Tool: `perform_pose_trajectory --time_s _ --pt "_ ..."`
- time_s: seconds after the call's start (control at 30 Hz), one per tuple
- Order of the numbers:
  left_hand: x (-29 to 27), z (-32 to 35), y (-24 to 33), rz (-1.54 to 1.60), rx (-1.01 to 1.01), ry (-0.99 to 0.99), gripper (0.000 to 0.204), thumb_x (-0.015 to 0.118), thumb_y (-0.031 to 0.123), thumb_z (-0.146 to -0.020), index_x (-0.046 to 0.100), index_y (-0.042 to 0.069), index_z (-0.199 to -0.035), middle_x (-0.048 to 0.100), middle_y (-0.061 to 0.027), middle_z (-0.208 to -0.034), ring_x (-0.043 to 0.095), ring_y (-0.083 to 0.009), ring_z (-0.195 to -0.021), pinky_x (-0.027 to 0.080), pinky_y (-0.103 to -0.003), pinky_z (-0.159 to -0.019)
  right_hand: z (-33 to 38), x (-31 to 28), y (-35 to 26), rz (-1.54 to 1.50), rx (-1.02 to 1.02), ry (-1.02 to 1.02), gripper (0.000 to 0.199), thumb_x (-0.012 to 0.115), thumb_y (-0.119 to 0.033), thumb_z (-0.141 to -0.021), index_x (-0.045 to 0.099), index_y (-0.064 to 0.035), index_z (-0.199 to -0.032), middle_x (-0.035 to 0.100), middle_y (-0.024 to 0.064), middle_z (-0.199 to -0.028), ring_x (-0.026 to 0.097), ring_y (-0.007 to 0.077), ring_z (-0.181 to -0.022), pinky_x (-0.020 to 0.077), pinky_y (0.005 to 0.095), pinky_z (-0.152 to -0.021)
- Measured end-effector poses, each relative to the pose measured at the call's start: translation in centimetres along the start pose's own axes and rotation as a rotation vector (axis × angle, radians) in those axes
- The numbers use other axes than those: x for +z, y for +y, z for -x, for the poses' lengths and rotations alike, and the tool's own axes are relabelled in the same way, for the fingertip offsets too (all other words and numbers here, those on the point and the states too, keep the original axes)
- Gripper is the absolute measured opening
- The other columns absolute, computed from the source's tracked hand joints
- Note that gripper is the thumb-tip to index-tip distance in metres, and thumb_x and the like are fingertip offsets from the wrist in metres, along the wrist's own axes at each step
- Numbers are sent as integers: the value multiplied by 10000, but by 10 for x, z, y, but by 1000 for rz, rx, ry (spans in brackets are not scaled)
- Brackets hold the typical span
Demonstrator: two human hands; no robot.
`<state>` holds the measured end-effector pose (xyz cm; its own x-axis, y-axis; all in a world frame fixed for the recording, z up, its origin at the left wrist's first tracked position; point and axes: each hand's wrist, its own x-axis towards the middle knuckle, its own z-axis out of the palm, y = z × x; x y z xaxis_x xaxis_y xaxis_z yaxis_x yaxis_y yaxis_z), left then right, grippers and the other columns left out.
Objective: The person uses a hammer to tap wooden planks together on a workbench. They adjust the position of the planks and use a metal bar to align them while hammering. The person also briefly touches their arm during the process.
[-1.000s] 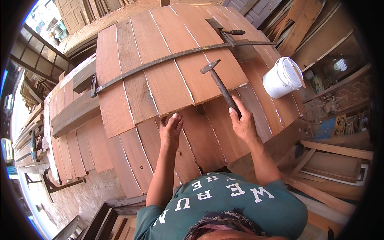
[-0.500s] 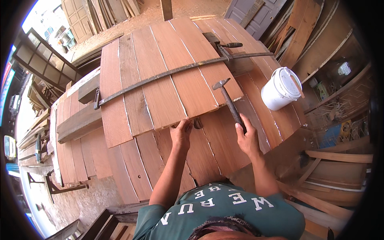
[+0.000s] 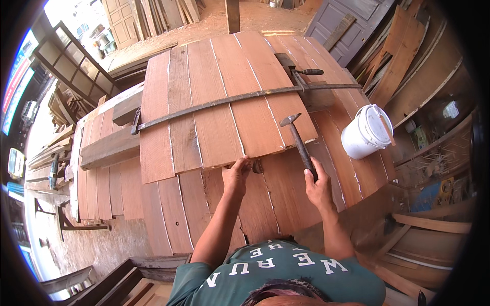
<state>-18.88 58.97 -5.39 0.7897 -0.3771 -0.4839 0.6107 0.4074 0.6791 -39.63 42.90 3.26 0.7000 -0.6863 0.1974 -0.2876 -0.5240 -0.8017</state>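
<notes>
**Hands at the plank edge, hammer raised**

Far left: a dark wooden beam (image 3: 109,148) lies partly under the upper layer of reddish planks (image 3: 224,97). A long metal bar clamp (image 3: 240,99) runs across those planks, slightly bowed, its screw handle at the right end. Below it, a lower layer of planks (image 3: 168,214) shows.

Left hand (image 3: 236,176): fingers curled onto the near edge of the upper planks, pressing there. A small dark piece (image 3: 258,166) sits just beside the fingertips at that edge; too small to tell what it is, or whether the hand touches it.

Right hand (image 3: 319,186): closed in a full fist round the handle of a hammer (image 3: 298,140). Hammer tilted, head up and to the left, above the upper planks' near corner, handle running down into the fist.

Right: white plastic bucket (image 3: 366,131) just beside the planks' right edge, a stick in it.
</notes>
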Motion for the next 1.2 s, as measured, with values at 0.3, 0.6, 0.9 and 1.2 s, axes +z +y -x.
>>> perform_pose_trajectory --time_s 0.3,0.6,0.9,1.2 --pt "-12 27 11 40 7 -8 778 779 1 -841 287 13 -1444 620 -182 -1194 653 -268 -1089 531 -413 -1000 -14 9 -3 13 -38 -67 347 593 -63 -934 524 35 -1259 643 187 -917 647 292 -793 510 407 -743" --pt "-92 38 49 188 56 126 873 811 80 -836 253 40 -1506 647 -158 -1217 642 -265 -1154 499 -427 -1029 -28 31 -17 -151 35 -118 291 611 -152 -999 552 -8 -1246 580 59 -860 552 168 -744 486 343 -695" --pt "-84 14 77 69 134 237 782 813 56 -826 317 18 -1429 621 -124 -1121 657 -228 -1000 552 -369 -927 -15 55 -55 3 -76 -191 294 612 -137 -986 563 -23 -1252 613 135 -841 633 223 -761 513 388 -724" --pt "-99 28 103 149 184 359 638 811 105 -828 416 38 -1324 633 -78 -1097 627 -225 -1061 493 -405 -974 -2 63 -75 20 -66 -226 285 619 -137 -983 566 -29 -1242 587 116 -784 608 220 -705 499 378 -668"
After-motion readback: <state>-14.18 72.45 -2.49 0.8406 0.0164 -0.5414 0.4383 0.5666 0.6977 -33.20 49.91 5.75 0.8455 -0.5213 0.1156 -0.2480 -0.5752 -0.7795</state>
